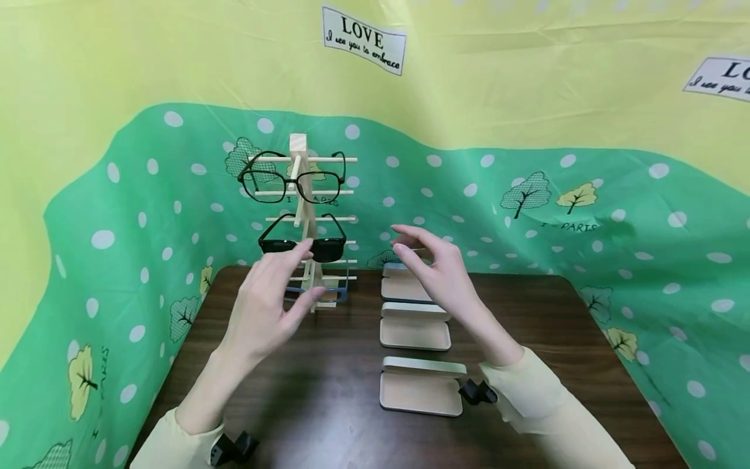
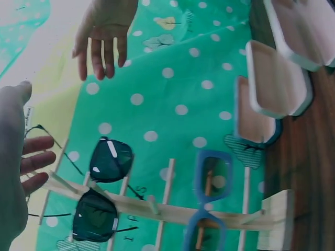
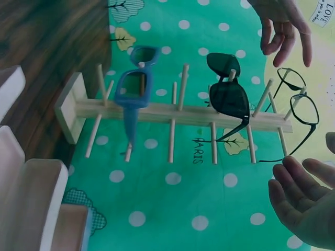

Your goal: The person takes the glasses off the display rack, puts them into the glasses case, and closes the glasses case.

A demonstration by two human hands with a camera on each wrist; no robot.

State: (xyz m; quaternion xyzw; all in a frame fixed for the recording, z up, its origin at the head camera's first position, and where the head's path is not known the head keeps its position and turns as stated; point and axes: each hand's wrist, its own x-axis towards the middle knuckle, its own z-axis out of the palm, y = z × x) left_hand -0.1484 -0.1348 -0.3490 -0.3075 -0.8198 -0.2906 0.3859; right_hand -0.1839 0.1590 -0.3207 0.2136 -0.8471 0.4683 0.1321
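Observation:
A wooden display stand with pegs carries three pairs of glasses. Black-framed glasses sit on top, dark sunglasses in the middle and blue-framed glasses low down. My left hand is held up left of the stand, overlapping the sunglasses in the head view; its fingers are loosely bent and grip nothing. Right of the stand hovers my right hand, empty, with relaxed fingers. In the right wrist view, its fingertips are near a temple of the black-framed glasses; whether they touch is unclear.
Three opened glasses cases stand in a column right of the stand: a near case, a middle case and a far case partly behind my right wrist. Beneath is a dark wooden table. A patterned cloth hangs behind.

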